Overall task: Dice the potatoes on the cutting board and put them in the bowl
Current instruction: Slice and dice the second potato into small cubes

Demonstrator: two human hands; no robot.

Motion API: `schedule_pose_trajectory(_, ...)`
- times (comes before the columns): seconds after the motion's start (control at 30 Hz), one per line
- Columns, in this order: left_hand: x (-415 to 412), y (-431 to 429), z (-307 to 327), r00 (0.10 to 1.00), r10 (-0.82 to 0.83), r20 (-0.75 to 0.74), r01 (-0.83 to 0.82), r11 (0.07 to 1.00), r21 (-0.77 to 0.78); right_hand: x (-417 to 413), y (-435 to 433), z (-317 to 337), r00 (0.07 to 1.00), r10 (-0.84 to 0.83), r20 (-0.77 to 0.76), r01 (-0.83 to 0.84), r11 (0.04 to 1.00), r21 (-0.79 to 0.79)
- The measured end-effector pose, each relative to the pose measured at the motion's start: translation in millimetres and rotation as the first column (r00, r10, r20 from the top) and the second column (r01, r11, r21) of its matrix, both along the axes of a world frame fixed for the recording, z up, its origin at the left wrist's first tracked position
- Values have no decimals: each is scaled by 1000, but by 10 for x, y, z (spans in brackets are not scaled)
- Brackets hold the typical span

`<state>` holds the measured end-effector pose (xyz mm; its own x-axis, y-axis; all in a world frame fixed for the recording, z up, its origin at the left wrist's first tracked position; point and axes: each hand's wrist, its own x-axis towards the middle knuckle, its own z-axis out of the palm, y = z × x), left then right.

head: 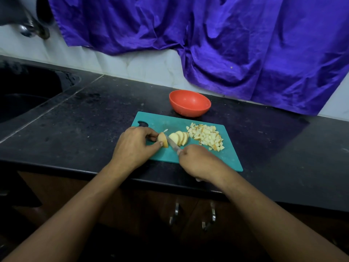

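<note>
A teal cutting board (224,157) lies on the black counter. My left hand (134,144) pinches the end piece of a potato (162,139) on the board. My right hand (196,161) grips a knife (172,144), whose blade stands against the cut face of that piece. Several cut slices (179,138) lean together just right of the blade. A pile of diced potato (206,136) sits on the board's right part. An orange bowl (189,103) stands behind the board, and nothing shows inside it.
A dark sink (28,95) is sunk into the counter (85,120) at the far left, with a tap (32,28) above it. A purple cloth (236,44) hangs over the white tiled wall behind. Cabinet handles (212,216) show below the counter edge.
</note>
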<state>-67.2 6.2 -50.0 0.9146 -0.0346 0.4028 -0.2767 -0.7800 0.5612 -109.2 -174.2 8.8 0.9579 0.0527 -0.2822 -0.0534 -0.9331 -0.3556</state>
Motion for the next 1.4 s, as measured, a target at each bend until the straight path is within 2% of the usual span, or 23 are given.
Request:
schedule_pose_trajectory(0.07, 7, 5, -9, 1000, 4, 4, -4, 1000, -4, -3, 34, 53, 998, 1, 58, -2, 1000, 9)
schedule_pose_trajectory(0.17, 16, 9, -26, 1000, 7, 4, -7, 1000, 5, -31, 133, 161, 988, 56, 145, -43, 995, -89)
schedule_pose_trajectory(0.43, 36, 25, -51, 1000, 23, -20, -23, 1000, -10, -104, 387, 218, 983, 135, 122, -89, 942, -324)
schedule_pose_trajectory(0.83, -11, 17, 0, 1000, 11, -22, -11, 1000, -12, 25, 471, -45, 979, 176, 104, -124, 916, -381)
schedule_pose_trajectory(1.2, -24, -24, 1, 999, 45, -20, -45, 999, 28, -46, 398, -9, 981, 177, 83, -132, 913, -386)
schedule_pose_trajectory(1.4, -24, -41, 17, 997, 82, -10, -82, 997, 14, -248, 197, -34, 969, 230, 90, -165, 874, -457)
